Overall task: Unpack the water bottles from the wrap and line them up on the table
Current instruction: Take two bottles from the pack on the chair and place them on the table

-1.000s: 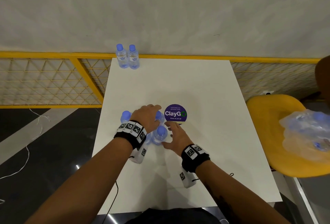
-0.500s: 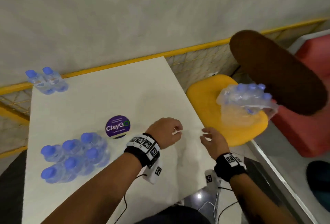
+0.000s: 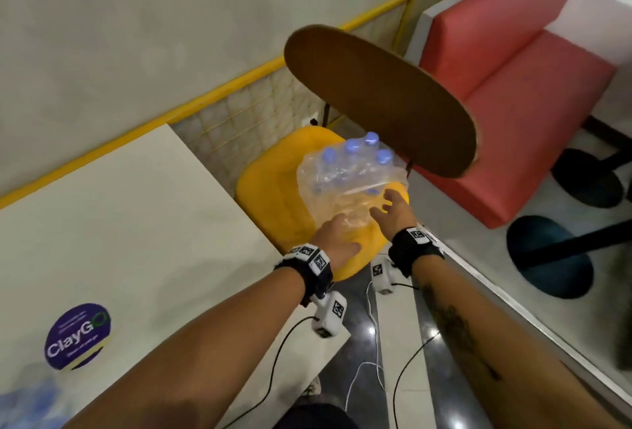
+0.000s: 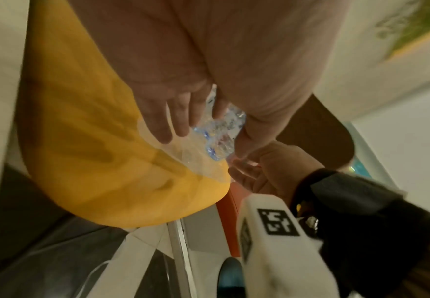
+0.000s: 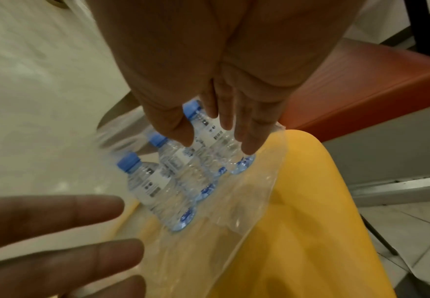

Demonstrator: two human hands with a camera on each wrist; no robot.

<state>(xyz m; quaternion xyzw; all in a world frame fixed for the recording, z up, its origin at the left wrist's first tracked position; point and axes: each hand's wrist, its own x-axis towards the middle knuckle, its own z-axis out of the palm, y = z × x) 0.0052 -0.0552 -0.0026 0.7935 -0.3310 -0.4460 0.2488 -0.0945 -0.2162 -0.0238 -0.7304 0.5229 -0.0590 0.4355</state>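
Landmark: yellow chair seat (image 3: 273, 196), smooth moulded plastic with rounded edges, just beside the right edge of the white table (image 3: 143, 223). The wrap (image 3: 345, 189), crinkled clear film, lies on the seat with the water bottles (image 3: 352, 161) bunched at its far end toward the dark brown oval backrest (image 3: 376, 100); the near part of the film is slack and flat on the yellow. Left hand (image 3: 337, 240) is over the near part of the seat, fingers straight and spread, tips at the slack film. Right hand (image 3: 393, 211) is at the seat's right edge, fingers also spread and extended toward the pack, gripping nothing. Head view only: blue caps seen from above, a round purple ClayGo sticker (image 3: 78, 336) on the table left of the seat, a blurred cluster of unpacked bottles (image 3: 30, 398) at the table's near left corner, and a red padded bench (image 3: 513, 93) beyond the seat. Right wrist view only: three clear ribbed bottles (image 5: 173, 177) lying side by side on the seat, white printed labels, blue-tinted bases, film loose around them; right fingers (image 5: 247, 133) just above the farthest bottle, contact unclear. Left wrist view only: left fingers (image 4: 163, 121) over the film edge (image 4: 196, 161), their shadows on the yellow, right hand (image 4: 267, 171) open alongside. That view is motion-blurred.
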